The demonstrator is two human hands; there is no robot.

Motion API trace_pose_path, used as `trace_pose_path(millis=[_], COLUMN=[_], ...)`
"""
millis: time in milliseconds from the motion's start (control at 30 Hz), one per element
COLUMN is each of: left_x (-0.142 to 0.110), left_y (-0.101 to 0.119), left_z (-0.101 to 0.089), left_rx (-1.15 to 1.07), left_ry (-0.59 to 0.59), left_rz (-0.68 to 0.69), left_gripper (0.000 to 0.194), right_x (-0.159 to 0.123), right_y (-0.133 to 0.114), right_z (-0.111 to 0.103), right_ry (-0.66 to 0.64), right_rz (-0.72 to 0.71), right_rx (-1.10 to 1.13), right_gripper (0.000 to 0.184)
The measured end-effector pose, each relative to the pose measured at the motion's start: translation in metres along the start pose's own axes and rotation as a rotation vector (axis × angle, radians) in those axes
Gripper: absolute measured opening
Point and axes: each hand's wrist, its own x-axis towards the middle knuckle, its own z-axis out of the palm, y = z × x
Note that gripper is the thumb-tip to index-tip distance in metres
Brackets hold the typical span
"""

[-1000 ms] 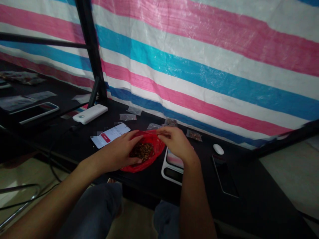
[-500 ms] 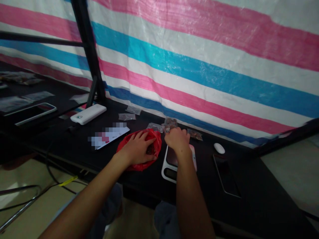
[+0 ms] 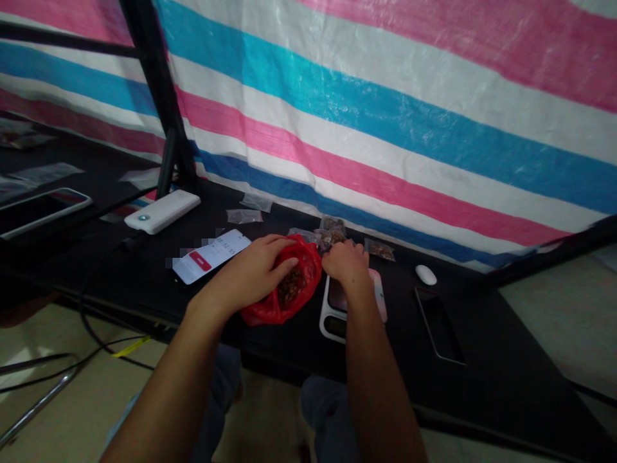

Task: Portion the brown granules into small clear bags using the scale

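- The red plastic bag [image 3: 310, 262] lies on the tabletop [image 3: 482, 366] between the two hands, its mouth open and its sides slack. It holds a heap of brown dried pieces [image 3: 291, 287], too dim to identify.
- The left hand [image 3: 253, 270] curves over the bag's upper edge, and its grip appears closed on the plastic, with the thumb reaching toward the opening.
- The right hand [image 3: 346, 263] rests just beyond the bag, above the white kitchen scale [image 3: 326, 315]. Its fingers are bunched against the small clear bags of brown pieces [image 3: 331, 236], but the knuckles hide whether its grip holds anything.
- Spill risk: if the left hand loosens, the soft bag could slump and tip pieces out, and dark crumbs would be hard to spot on the black tabletop.
- Knock risk: the right hand is crowded against the small bags, so a careless move could push them or bump the scale.
- Farther left lie two flat clear bags [image 3: 244, 216], with no contents visible, and a phone [image 3: 211, 256] with a blurred screen. A white power bank [image 3: 161, 211] sits beyond them, and its cable could snag a sleeve.
- To the right are a white mouse [image 3: 426, 274] and a dark phone [image 3: 438, 325].
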Motion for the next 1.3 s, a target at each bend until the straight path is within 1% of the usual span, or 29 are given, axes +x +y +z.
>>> trace_pose_path(millis=[100, 167, 233, 300, 367, 400, 433, 467, 533, 600, 667, 733, 833, 867, 900, 933, 1000, 1067, 1167, 1233, 1300], left_x=[-0.003, -0.004, -0.004, -0.006, -0.009, -0.011, -0.014, -0.017, -0.024, -0.03, -0.033, -0.033, -0.028, -0.025, -0.023, -0.02, -0.016, -0.014, -0.011, -0.01, -0.011], left_y=[0.0, 0.001, 0.003, 0.004, 0.004, 0.003, 0.002, 0.0, -0.002, -0.001, 0.002, 0.008, 0.021, 0.024, 0.027, 0.029, 0.03, 0.028, 0.024, 0.021, 0.019], left_z=[-0.001, -0.001, -0.002, -0.004, -0.007, -0.009, -0.011, -0.013, -0.018, -0.023, -0.029, -0.032, -0.03, -0.027, -0.023, -0.018, -0.01, -0.004, 0.0, 0.001, 0.0], left_rx=[-0.029, -0.056, -0.083, -0.101, -0.118, -0.126, -0.133, -0.135, -0.117, -0.081, -0.051, -0.033, -0.075, -0.123, -0.183, -0.239, -0.332, -0.42, -0.562, -0.59, -0.555], left_ry=[0.028, 0.046, 0.078, 0.067, -0.019, -0.076, -0.13, -0.173, -0.218, -0.227, -0.201, -0.104, 0.136, 0.188, 0.212, 0.207, 0.159, 0.104, 0.054, 0.048, 0.053], left_rz=[-0.001, -0.008, -0.042, -0.094, -0.144, -0.163, -0.184, -0.207, -0.248, -0.27, -0.268, -0.265, -0.265, -0.262, -0.249, -0.236, -0.22, -0.232, -0.265, -0.264, -0.25], left_gripper=[0.042, 0.041, 0.04, 0.037, 0.033, 0.03, 0.028, 0.025, 0.023, 0.022, 0.024, 0.028, 0.042, 0.047, 0.05, 0.051, 0.049, 0.046, 0.045, 0.045, 0.045], right_x=[0.0, -0.002, -0.004, -0.007, -0.011, -0.014, -0.017, -0.02, -0.028, -0.035, -0.04, -0.043, -0.044, -0.043, -0.042, -0.041, -0.039, -0.038, -0.037, -0.038, -0.039], right_y=[0.003, 0.009, 0.017, 0.025, 0.031, 0.032, 0.032, 0.031, 0.025, 0.017, 0.007, -0.001, -0.011, -0.012, -0.013, -0.014, -0.013, -0.012, -0.011, -0.011, -0.012], right_z=[-0.002, -0.008, -0.017, -0.027, -0.036, -0.039, -0.042, -0.044, -0.045, -0.044, -0.042, -0.039, -0.033, -0.031, -0.029, -0.027, -0.024, -0.021, -0.02, -0.02, -0.019], right_ry=[0.04, 0.109, 0.205, 0.35, 0.502, 0.553, 0.568, 0.547, 0.435, 0.272, 0.101, -0.036, -0.164, -0.202, -0.237, -0.268, -0.31, -0.334, -0.367, -0.386, -0.391], right_rz=[0.01, -0.001, -0.029, -0.068, -0.131, -0.169, -0.207, -0.244, -0.3, -0.341, -0.376, -0.39, -0.394, -0.403, -0.417, -0.434, -0.47, -0.497, -0.511, -0.518, -0.527], right_rx=[-0.002, 0.025, 0.102, 0.274, 0.538, 0.691, 0.845, 0.99, 1.223, 1.372, 1.454, 1.487, 1.487, 1.484, 1.48, 1.472, 1.453, 1.436, 1.404, 1.376, 1.359], right_gripper=[0.043, 0.04, 0.036, 0.033, 0.026, 0.022, 0.018, 0.015, 0.018, 0.024, 0.027, 0.029, 0.033, 0.034, 0.035, 0.036, 0.036, 0.035, 0.037, 0.039, 0.039])
